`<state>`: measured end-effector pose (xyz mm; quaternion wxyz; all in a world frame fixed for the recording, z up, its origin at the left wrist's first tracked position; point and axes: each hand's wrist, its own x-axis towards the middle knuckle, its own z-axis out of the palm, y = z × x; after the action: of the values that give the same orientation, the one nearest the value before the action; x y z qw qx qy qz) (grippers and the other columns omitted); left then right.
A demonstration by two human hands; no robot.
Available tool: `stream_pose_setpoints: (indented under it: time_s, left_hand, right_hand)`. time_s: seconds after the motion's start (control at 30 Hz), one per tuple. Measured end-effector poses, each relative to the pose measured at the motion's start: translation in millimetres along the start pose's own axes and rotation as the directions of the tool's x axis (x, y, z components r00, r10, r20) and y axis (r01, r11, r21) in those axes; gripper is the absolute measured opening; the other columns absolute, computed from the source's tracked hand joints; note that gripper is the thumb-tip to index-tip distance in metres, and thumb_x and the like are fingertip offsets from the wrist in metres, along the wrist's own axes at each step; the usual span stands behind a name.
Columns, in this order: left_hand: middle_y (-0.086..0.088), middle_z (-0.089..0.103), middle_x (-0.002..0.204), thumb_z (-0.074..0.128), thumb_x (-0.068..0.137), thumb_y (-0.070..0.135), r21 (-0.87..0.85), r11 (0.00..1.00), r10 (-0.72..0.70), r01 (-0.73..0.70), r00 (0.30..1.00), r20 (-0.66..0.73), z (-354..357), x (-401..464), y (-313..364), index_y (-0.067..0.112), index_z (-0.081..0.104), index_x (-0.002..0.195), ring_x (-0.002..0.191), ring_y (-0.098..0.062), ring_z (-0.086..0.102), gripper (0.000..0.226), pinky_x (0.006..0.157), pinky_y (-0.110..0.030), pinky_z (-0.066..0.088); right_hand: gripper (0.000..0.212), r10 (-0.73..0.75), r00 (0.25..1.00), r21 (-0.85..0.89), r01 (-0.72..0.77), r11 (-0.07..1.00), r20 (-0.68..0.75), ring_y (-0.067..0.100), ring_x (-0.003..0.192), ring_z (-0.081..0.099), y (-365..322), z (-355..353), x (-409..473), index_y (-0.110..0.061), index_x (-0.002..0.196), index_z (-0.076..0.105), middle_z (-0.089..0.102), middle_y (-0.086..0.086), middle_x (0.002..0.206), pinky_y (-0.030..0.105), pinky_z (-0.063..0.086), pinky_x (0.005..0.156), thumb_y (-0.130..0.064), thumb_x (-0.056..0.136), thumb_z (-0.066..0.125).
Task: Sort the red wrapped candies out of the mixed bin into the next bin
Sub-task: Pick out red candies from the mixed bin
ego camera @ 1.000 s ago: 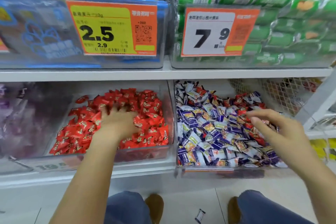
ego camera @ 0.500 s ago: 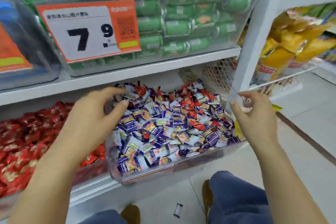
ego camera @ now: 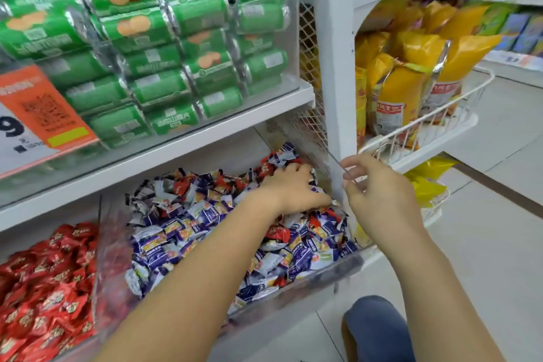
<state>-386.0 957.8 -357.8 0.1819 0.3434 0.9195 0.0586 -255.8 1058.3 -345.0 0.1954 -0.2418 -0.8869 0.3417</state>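
Your right hand (ego camera: 379, 194) pinches the clear right wall of the mixed bin (ego camera: 338, 167), close beside the white shelf post (ego camera: 335, 67). Your left hand (ego camera: 293, 188) lies palm-down, fingers curled into the far right corner; whether it holds anything cannot be told. Red wrapped candies (ego camera: 277, 232) lie scattered around it. The next bin (ego camera: 97, 288) sits well left.

The upper shelf (ego camera: 188, 144) is overhanging the mixed bin (ego camera: 293, 288), leaving entry only through the open front and top gap. The white upright post (ego camera: 335, 67) is standing just beside the bin's right wall, closing off that side. The left forearm (ego camera: 205, 258) is lying across the candy pile, taking up the middle. The clear divider wall (ego camera: 100, 258) is separating it from the red bin (ego camera: 44, 288). A wire basket (ego camera: 426, 120) is projecting to the right.
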Motion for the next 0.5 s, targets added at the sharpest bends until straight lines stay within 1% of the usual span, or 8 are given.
stream_pose_setpoints:
  time_s: [0.1,0.17,0.2,0.27,0.33,0.37,0.43,0.5]
  left_hand:
    - [-0.006,0.02,0.155,0.058,0.07,0.07,0.09,0.993,-0.091,0.075,0.979,0.184,-8.4,21.0,-3.6,0.029,0.011,0.151,0.137,-0.029,0.03,0.102,0.108,-0.042,0.034]
    - [-0.005,0.021,0.156,0.06,0.072,0.068,0.199,0.979,-0.097,0.056,0.974,0.204,-13.4,25.3,-3.5,0.029,0.008,0.151,0.137,-0.027,0.032,0.103,0.107,-0.038,0.035]
    - [-0.005,0.024,0.155,0.06,0.075,0.065,0.281,0.959,-0.096,0.039,0.976,0.193,-14.3,26.0,-2.6,0.028,0.01,0.151,0.135,-0.027,0.035,0.099,0.104,-0.037,0.038]
    - [-0.004,0.038,0.147,0.06,0.082,0.051,0.452,0.892,-0.101,0.022,0.983,0.153,-16.8,25.3,-2.7,0.027,0.019,0.15,0.123,-0.027,0.048,0.083,0.09,-0.034,0.047]
    - [-0.006,0.056,0.123,0.057,0.084,0.034,0.554,0.832,-0.113,0.014,0.983,0.146,-22.9,18.0,-9.5,0.021,0.038,0.141,0.099,-0.024,0.058,0.061,0.073,-0.031,0.05]
    - [-0.005,0.059,0.113,0.055,0.084,0.031,0.575,0.818,-0.114,0.006,0.982,0.151,-26.3,11.2,-15.8,0.019,0.046,0.135,0.092,-0.024,0.058,0.053,0.07,-0.032,0.051]
    - [-0.006,0.057,0.114,0.053,0.086,0.036,0.555,0.832,-0.096,-0.006,0.983,0.155,-32.4,-11.4,-30.2,0.021,0.051,0.13,0.095,-0.025,0.057,0.046,0.075,-0.033,0.05]
    - [-0.007,0.05,0.123,0.049,0.089,0.041,0.496,0.869,-0.074,0.009,0.991,0.112,-38.2,-42.5,-45.7,0.027,0.047,0.131,0.105,-0.027,0.054,0.045,0.08,-0.033,0.047]
  right_hand:
    - [0.026,-0.007,0.999,0.0,0.007,1.0,0.045,0.014,0.083,0.059,1.3,-2.7,3.6,-0.031,0.11,0.057,0.061,-0.011,0.095,0.028,0.043,0.068,-0.015,0.089,0.057]
    - [0.026,-0.019,0.998,-0.011,0.02,1.0,0.059,0.014,0.083,0.058,0.3,-4.0,5.0,-0.032,0.11,0.056,0.061,-0.011,0.095,0.029,0.045,0.068,-0.016,0.09,0.057]
    - [0.025,-0.026,0.998,-0.012,0.026,1.0,0.061,0.014,0.083,0.058,-0.4,-4.7,5.0,-0.032,0.11,0.056,0.06,-0.012,0.094,0.03,0.046,0.068,-0.017,0.09,0.057]
    - [0.027,-0.027,0.997,-0.021,0.028,0.999,0.07,0.015,0.085,0.059,-1.1,-6.0,4.2,-0.032,0.112,0.054,0.061,-0.011,0.097,0.032,0.048,0.069,-0.017,0.09,0.056]
    - [0.029,-0.022,0.997,-0.027,0.024,0.999,0.079,0.017,0.087,0.06,-1.3,-6.6,3.8,-0.032,0.115,0.053,0.062,-0.009,0.101,0.034,0.05,0.07,-0.017,0.09,0.054]
    - [0.03,-0.024,0.996,-0.022,0.026,0.999,0.081,0.017,0.087,0.06,-1.1,-6.6,3.9,-0.032,0.116,0.053,0.062,-0.009,0.103,0.033,0.05,0.07,-0.017,0.09,0.054]
    - [0.03,-0.026,0.996,-0.021,0.028,0.999,0.086,0.017,0.088,0.059,-1.3,-6.5,3.2,-0.031,0.116,0.053,0.062,-0.008,0.105,0.032,0.049,0.068,-0.016,0.091,0.053]
    - [0.03,-0.022,0.996,-0.019,0.023,1.0,0.088,0.018,0.088,0.059,-2.0,-6.6,2.0,-0.029,0.117,0.054,0.063,-0.007,0.106,0.03,0.046,0.067,-0.014,0.091,0.053]
